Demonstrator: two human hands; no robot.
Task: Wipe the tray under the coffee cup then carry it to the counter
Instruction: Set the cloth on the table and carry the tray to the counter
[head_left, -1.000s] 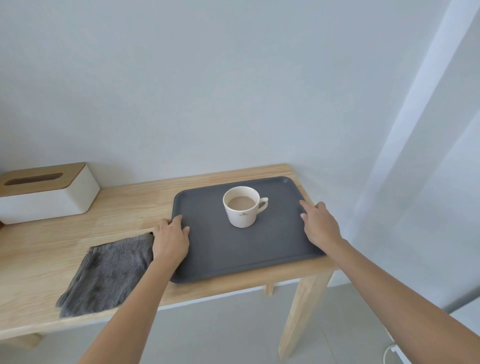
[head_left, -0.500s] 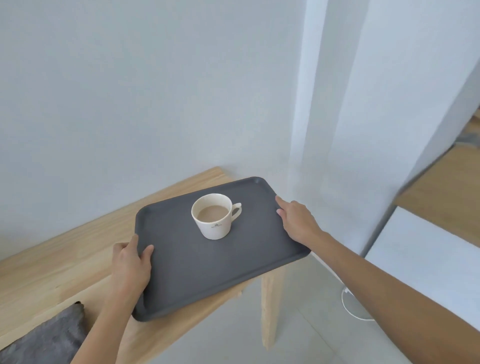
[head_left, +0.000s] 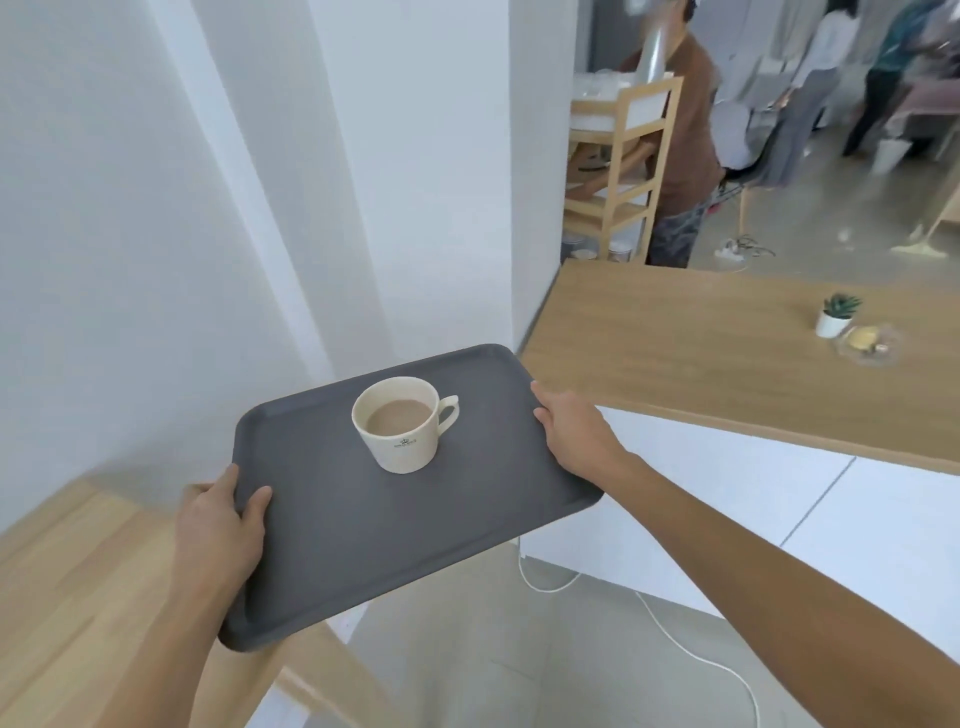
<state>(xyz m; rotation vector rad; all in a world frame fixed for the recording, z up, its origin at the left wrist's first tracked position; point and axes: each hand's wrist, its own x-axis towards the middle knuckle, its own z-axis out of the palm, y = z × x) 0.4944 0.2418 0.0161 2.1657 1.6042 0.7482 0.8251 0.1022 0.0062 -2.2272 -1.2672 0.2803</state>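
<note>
A dark grey tray (head_left: 332, 530) is held in the air, past the right end of the light wooden table (head_left: 78, 597). A cream cup (head_left: 397, 423) of milky coffee stands upright on the tray's far half, handle to the right. My left hand (head_left: 221, 530) grips the tray's left rim, thumb on top. My right hand (head_left: 574, 434) grips the right rim. The wooden counter (head_left: 701, 353) with a white front lies just right of the tray, its corner close to the tray's far right corner.
On the counter's far right stand a small potted plant (head_left: 835, 314) and a glass dish (head_left: 870, 345). A white cable (head_left: 675, 639) runs over the grey floor below. A white wall corner is behind the tray. Beyond the counter are a wooden shelf (head_left: 621, 156) and several people.
The tray with the cup was lifted off the table and swung right toward the counter. My view turned right with it; the grey cloth and tissue box left the view.
</note>
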